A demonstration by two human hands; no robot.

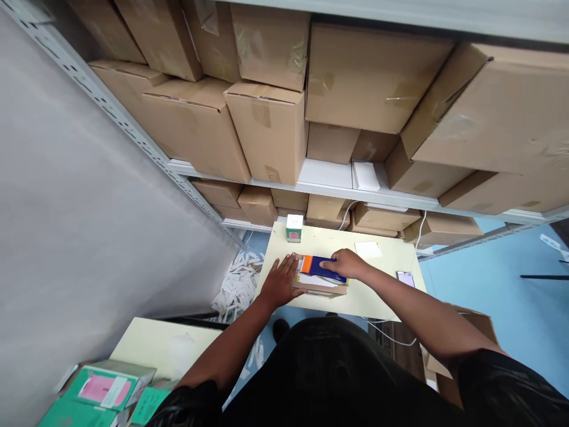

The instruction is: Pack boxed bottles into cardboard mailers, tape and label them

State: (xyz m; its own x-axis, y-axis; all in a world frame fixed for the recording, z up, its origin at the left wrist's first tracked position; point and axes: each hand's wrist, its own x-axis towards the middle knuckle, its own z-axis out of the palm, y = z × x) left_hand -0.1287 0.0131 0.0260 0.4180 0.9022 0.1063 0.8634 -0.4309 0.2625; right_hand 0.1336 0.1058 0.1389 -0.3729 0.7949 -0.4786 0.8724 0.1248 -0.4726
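A small cardboard box (317,289) lies on the pale yellow table (377,302) in front of me, with white paper on its top. My left hand (283,281) rests over the box's left end, fingers stretched out and the thumb near its front edge. In my right hand (349,264) is a flat dark-blue tool with an orange end (317,267), its exact kind unclear. The tool lies across the top of the box, its orange end pointing at my left fingers.
A small green and white box (294,228) stands behind the left hand. A white card (368,249) and a phone (405,279) lie to the right. Shelves of cardboard cartons (267,130) rise ahead. Paper strips (237,281) litter the floor; green boxes (106,388) sit lower left.
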